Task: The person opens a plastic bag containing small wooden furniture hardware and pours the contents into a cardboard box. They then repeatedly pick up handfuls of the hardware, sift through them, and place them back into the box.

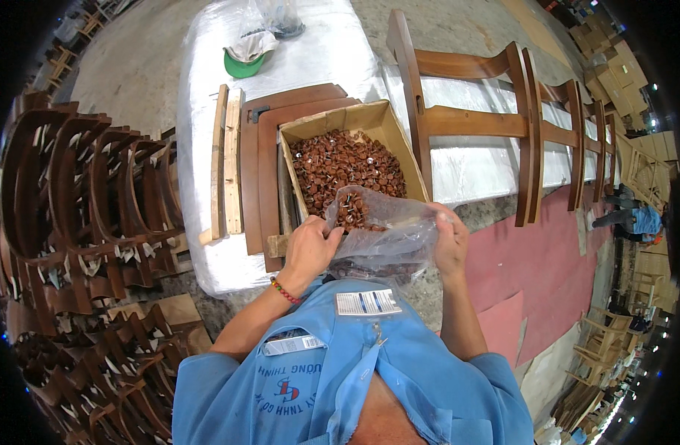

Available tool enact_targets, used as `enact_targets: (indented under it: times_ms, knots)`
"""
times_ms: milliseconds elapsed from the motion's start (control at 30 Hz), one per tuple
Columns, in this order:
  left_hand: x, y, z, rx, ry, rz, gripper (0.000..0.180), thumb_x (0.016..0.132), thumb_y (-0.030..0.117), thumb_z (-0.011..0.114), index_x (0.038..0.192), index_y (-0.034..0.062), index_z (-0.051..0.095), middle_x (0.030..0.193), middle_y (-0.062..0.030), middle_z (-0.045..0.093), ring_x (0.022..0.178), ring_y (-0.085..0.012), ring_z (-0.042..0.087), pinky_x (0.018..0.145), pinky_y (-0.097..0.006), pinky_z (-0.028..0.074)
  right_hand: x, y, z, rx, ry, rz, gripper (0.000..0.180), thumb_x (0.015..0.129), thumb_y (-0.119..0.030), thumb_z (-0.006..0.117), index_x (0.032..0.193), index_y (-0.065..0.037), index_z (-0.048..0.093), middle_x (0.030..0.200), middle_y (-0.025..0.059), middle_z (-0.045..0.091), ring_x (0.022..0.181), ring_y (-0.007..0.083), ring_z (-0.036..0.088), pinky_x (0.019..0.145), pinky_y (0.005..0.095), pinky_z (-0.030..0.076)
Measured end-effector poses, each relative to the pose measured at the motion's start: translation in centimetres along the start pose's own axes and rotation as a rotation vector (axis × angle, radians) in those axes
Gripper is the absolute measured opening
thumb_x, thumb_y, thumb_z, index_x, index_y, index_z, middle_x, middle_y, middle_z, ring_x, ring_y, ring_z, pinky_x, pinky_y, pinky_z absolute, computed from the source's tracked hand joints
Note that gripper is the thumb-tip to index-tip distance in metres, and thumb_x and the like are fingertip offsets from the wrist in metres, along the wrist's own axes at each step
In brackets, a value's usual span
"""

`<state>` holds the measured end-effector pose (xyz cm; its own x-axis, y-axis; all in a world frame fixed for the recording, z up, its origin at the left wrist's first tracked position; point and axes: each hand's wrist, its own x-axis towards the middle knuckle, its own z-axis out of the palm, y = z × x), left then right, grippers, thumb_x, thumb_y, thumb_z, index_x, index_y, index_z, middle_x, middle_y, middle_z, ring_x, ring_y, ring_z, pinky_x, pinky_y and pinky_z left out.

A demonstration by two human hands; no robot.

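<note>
A clear plastic bag [399,216] is spread between my hands at the near edge of a cardboard box [390,122]. My left hand [312,247] pinches the bag's left edge between thumb and fingers. The fingers of my right hand [450,241] are closed on its right edge. In the box lies a heap of small round brown pieces [347,163], several with thin metal pins showing. More such pieces show at the bag's mouth; whether they are inside the bag or behind its film, I cannot tell. Dark brown shapes show through the bag's lower part.
Left of the box lie flat brown wooden panels [269,133] and pale wooden strips [233,170]. A green and white cap [249,55] rests on the plastic-wrapped surface [329,55]. Brown wooden frames [473,122] stand at right, and curved wooden parts [65,178] are stacked at left.
</note>
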<state>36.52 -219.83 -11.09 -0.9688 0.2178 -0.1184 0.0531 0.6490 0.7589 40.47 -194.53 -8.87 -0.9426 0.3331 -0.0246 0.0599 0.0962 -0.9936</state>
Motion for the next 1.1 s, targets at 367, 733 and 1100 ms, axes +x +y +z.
enact_targets:
  times_ms: [367,733,1100]
  knots:
    - [-1.7,1.6,-0.1,-0.018,-0.105,0.0,0.058,0.08,0.006,0.058,0.132,0.002,0.033,0.077,-0.0193,0.061,0.07,-0.0404,0.061,0.063,-0.049,0.047,0.4,-3.6,-1.1,-0.237,-0.006,0.006,0.053,0.091,-0.038,0.055,0.118,0.007,0.057,0.113,0.0176,0.062,0.103,0.0249,0.058,0.091,0.0355,0.044]
    - [-2.9,2.8,-2.6,0.059,-0.109,0.02,0.018,0.086,0.01,0.057,0.102,0.0017,0.061,0.085,-0.0209,0.065,0.074,-0.0356,0.064,0.063,-0.039,0.049,-1.9,-7.8,-2.6,-0.798,-0.288,0.162,0.024,0.088,-0.023,0.056,0.094,-0.003,0.067,0.069,0.0234,0.06,0.068,0.0391,0.061,0.065,0.0435,0.047]
    - [-3.8,11.1,-9.1,-0.17,-0.382,0.268,0.011,0.086,0.008,0.059,0.094,0.0009,0.062,0.073,-0.0115,0.063,0.063,-0.0217,0.063,0.06,-0.028,0.049,-4.2,-16.0,-12.3,-0.675,-0.331,-0.255,0.018,0.084,-0.005,0.056,0.095,0.006,0.067,0.072,0.0155,0.067,0.056,0.0208,0.064,0.052,0.0277,0.047]
